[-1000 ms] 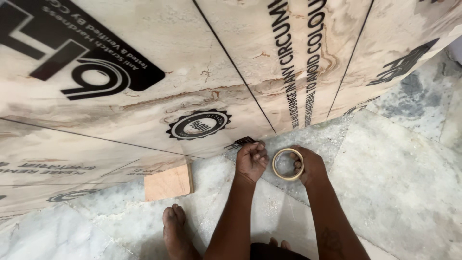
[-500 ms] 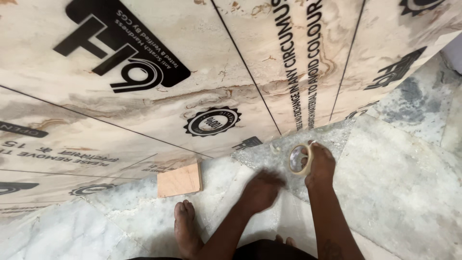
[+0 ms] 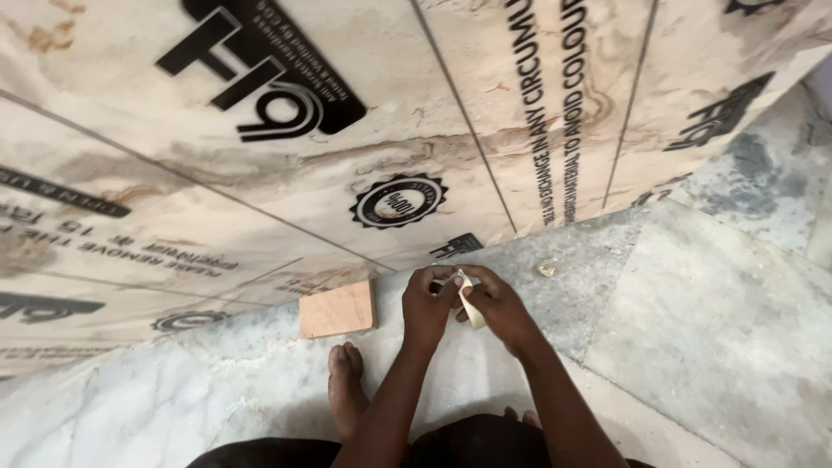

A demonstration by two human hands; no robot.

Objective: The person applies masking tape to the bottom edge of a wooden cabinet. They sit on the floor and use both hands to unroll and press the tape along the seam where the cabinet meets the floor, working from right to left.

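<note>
- Crouched on a marble floor [image 3: 719,329], I hold a roll of pale masking tape [image 3: 471,305] in front of me, just short of the bottom edge of the laminate-faced panels [image 3: 286,182] that lean ahead.
- My right hand [image 3: 503,310] is closed around the roll, seen edge-on, so the ring shows as a thin cream band between my hands.
- My left hand [image 3: 431,303] is pinched shut at the roll's upper rim, thumb and forefinger meeting on the tape; whether a loose end has lifted I cannot tell, since the fingers hide it.
- The roll sits just right of the small square wooden block [image 3: 338,308], which lies flat on the floor against the panels' foot.
- My bare foot [image 3: 347,386] is planted below that block, toes pointing toward it; the roll hangs above and to the right of the foot.
- A small pale scrap [image 3: 546,269] lies on the grey stone further right of the block, apart from my hands.
- To my judgement, the work goes best with the right hand keeping the roll steady while the left fingertip works along the rim to find the tape's edge, then pulls it off straight and slowly so the strip does not split or fold onto itself.
</note>
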